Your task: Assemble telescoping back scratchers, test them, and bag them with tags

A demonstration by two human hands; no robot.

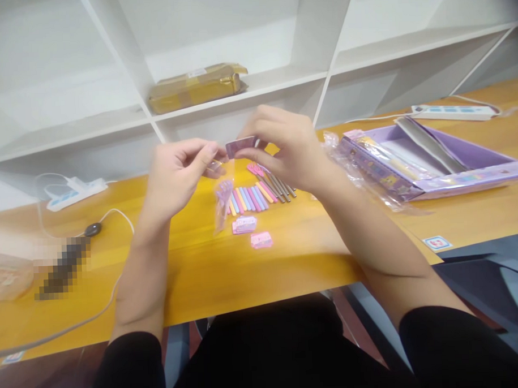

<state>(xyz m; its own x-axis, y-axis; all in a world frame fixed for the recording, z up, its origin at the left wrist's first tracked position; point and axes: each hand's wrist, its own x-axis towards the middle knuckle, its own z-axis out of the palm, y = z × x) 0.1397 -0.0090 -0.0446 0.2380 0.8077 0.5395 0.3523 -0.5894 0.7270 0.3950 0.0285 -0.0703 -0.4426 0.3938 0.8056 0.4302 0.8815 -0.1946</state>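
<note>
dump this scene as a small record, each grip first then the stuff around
right grip: holds a dark card
left grip: curled beside that card, anything held too blurred to tell
sticks: pastel, in a row on the table
bag: clear, left of the sticks
rods: pink-topped, right of the sticks
cards: small stack beside a pink card
box: purple, open
parcel: brown, on the shelf

— Up on the white shelf (280, 77), a taped brown box (196, 90) sits lengthwise!
— And below, on the counter (194, 275), a white power strip (74, 197) at left, a second strip (455, 113) far right!
</note>
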